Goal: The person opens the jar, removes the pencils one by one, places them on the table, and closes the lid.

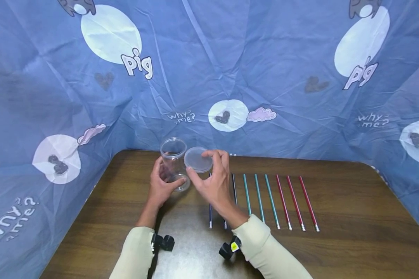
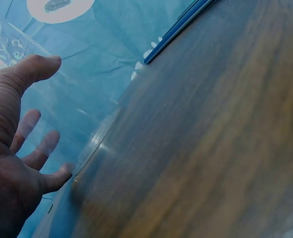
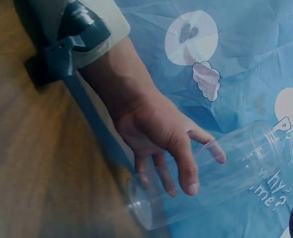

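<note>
A clear plastic jar (image 1: 174, 162) stands uncovered at the table's far left, its open rim upward and leaning slightly left. My left hand (image 1: 161, 186) grips its lower side, thumb in front and the other fingers behind. Through the transparent wall, the right wrist view shows those fingers wrapped around the jar (image 3: 218, 176). A round translucent lid (image 1: 197, 161) is pinched by its edge between the thumb and fingers of my right hand (image 1: 214, 184). The lid sits just right of the jar's rim, off it.
To the right, pencils lie in a spaced row on the brown wooden table (image 1: 352, 201): dark blue pencils (image 1: 210, 209) partly behind the right arm, then teal pencils (image 1: 259, 195) and red pencils (image 1: 295, 201). A blue printed cloth (image 1: 283, 46) hangs behind the table.
</note>
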Action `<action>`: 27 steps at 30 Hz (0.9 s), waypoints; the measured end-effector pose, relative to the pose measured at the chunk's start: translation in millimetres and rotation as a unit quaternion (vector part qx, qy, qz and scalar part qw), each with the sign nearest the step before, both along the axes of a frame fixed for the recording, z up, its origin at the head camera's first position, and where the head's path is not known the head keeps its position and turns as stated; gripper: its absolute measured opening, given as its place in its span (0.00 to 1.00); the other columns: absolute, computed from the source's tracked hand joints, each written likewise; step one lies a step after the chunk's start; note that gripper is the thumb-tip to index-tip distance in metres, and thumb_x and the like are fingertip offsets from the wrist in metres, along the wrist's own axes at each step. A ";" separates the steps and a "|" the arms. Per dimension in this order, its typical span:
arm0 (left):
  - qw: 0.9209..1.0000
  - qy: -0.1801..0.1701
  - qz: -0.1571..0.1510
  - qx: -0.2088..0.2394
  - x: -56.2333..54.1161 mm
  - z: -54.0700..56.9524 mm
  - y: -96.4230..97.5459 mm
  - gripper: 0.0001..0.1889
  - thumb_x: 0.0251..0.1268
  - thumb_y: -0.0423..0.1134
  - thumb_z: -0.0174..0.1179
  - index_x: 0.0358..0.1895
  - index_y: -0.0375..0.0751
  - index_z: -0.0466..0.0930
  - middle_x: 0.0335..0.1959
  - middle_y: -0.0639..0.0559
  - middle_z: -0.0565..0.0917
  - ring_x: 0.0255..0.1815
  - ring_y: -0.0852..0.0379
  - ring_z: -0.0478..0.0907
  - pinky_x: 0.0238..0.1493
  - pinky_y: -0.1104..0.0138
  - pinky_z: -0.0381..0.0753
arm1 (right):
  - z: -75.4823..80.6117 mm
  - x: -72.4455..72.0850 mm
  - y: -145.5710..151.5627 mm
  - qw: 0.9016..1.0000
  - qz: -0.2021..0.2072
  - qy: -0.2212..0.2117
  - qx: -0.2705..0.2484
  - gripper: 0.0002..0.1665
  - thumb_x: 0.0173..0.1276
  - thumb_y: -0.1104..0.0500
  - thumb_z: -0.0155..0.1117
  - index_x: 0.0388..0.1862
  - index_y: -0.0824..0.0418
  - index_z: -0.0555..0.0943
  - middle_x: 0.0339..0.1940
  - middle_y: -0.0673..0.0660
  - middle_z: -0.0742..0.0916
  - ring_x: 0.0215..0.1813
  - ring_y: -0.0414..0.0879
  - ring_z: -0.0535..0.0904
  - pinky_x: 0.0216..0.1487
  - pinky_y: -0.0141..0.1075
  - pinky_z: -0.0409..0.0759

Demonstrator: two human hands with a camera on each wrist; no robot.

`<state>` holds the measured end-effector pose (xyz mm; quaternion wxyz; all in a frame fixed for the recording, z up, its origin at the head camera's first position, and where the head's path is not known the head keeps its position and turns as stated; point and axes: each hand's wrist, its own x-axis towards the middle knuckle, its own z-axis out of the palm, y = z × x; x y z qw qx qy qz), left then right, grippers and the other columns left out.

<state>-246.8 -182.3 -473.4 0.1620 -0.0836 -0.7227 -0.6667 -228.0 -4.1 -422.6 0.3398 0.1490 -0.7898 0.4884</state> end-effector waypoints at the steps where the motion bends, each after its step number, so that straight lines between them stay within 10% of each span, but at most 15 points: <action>1: 1.000 -0.001 0.002 -0.001 0.1 0.2 0.1 0.48 0.43 0.21 0.75 0.71 0.35 0.61 0.59 0.33 0.77 0.58 0.43 0.76 0.61 0.49 0.73 | 2.5 -1.3 -0.5 1.000 0.003 0.001 0.002 0.27 0.53 0.45 0.74 0.47 0.55 0.76 0.50 0.57 0.74 0.55 0.50 0.71 0.53 0.45 0.74; 27: 1.000 0.012 0.002 -0.002 0.9 -1.8 1.2 0.48 0.42 0.20 0.74 0.72 0.32 0.60 0.52 0.32 0.77 0.53 0.36 0.76 0.56 0.35 0.72 | 25.7 -36.1 -41.6 0.994 0.049 0.009 0.096 0.29 0.53 0.44 0.74 0.50 0.56 0.79 0.51 0.55 0.76 0.53 0.50 0.74 0.54 0.44 0.73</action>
